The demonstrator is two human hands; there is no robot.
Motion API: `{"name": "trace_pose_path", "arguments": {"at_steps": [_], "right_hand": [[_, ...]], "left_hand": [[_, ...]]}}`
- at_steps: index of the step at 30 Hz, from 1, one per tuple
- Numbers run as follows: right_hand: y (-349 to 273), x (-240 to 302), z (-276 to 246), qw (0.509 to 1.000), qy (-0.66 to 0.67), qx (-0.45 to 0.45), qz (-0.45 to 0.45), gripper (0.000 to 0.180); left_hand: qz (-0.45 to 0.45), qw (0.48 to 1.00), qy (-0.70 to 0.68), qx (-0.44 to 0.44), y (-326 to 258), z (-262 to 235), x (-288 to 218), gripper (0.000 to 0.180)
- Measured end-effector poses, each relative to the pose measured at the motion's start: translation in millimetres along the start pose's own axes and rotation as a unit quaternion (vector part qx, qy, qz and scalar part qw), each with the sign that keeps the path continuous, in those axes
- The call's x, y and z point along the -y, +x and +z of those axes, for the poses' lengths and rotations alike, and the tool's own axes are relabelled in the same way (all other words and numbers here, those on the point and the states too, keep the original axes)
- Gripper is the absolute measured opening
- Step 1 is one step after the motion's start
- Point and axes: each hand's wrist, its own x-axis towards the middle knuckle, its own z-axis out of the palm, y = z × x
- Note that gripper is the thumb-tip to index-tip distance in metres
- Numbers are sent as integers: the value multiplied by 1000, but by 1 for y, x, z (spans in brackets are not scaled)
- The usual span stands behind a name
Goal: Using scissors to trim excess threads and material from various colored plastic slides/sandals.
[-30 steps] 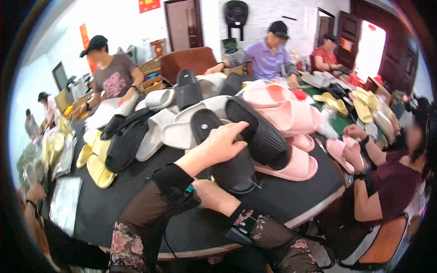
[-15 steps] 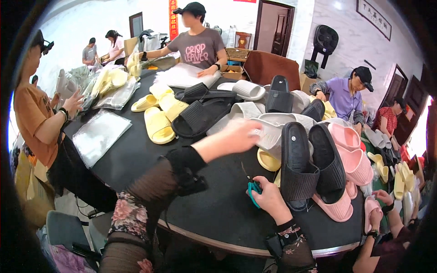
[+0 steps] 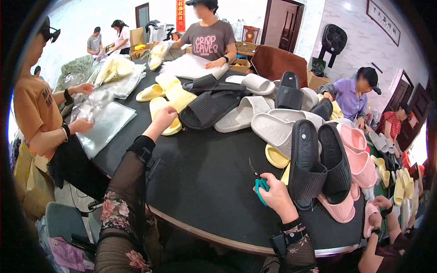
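- Centrally in the head view, your left hand (image 3: 164, 120) lies over the yellow slipper (image 3: 157, 104), fingers bent; whether they grip it cannot be told.
- The slipper's long axis runs roughly away from you; your left hand is much the nearer, with a black slipper (image 3: 205, 111) just to its right.
- Your right hand (image 3: 278, 194) grasps teal-handled scissors (image 3: 261, 185), slim blades pointing away.
- Materials: smooth yellow moulding, ribbed black strap, flat dark tabletop (image 3: 205, 177).

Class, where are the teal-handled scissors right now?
In the head view, the teal-handled scissors are right of centre in the person's right hand, over the black tabletop, left of two black slippers.
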Motion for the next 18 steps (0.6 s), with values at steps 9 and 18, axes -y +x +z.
{"name": "trace_pose_path", "arguments": {"at_steps": [9,18], "right_hand": [[0,-13,7,1000,17,0,-16,40],[4,1,3,999,40,-3,27,40]], "left_hand": [[-22,995,-14,101,-20,28,-9,21],[-76,963,-181,186,-58,22,-79,15]]}}
